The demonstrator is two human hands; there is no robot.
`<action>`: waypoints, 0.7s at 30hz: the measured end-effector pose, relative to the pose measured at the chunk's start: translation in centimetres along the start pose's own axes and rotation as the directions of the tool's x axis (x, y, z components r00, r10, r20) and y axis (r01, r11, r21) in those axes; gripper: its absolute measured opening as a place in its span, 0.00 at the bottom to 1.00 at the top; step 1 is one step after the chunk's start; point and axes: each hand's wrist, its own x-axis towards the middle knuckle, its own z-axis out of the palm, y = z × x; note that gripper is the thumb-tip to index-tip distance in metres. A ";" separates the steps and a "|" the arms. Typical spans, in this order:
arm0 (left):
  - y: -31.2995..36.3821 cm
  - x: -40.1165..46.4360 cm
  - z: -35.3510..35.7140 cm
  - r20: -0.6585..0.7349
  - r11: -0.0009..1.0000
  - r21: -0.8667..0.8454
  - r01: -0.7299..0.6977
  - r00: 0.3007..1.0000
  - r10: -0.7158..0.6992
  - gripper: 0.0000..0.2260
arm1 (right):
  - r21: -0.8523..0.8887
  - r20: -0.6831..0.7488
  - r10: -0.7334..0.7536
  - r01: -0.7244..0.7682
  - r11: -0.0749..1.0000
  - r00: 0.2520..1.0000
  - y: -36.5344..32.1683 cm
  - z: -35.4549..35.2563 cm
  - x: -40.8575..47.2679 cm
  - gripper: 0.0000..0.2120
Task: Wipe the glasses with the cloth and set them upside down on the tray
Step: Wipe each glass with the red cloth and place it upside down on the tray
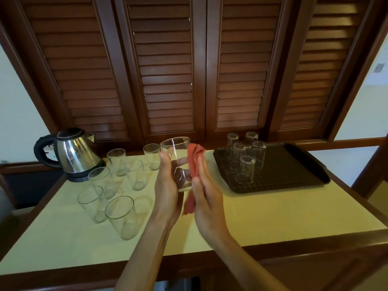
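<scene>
One glass (176,162) gripped in left fingers (162,162), cloth (194,162) alongside.

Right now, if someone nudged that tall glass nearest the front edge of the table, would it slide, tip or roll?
The nearest glass is tall and narrow, tapering to a smaller base, so a push near its rim would probably tip it. Once down, its round wall would likely roll on the smooth table. Thin clear glass looks fragile.
</scene>
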 end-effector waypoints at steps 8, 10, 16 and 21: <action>0.9 1.1 -0.3 -0.026 0.998 0.053 -0.040 0.999 0.042 0.35 | -0.051 -0.003 -0.013 0.013 0.999 1.000 -0.3 0.1 -0.9 0.25; 0.5 1.0 -0.3 -0.011 0.985 0.140 -0.098 0.995 0.101 0.30 | 0.076 -0.016 0.064 -0.063 0.995 0.998 -1.4 -0.1 -0.2 0.23; 0.7 0.2 0.4 -0.065 0.983 0.180 -0.043 0.996 0.055 0.23 | -0.064 -0.092 0.016 -0.021 0.998 0.996 -1.6 0.0 0.7 0.26; 1.2 -0.4 0.5 0.016 0.957 0.270 -0.102 0.995 0.102 0.27 | -0.045 -0.090 -0.008 0.004 0.999 0.996 -1.3 0.3 -0.5 0.25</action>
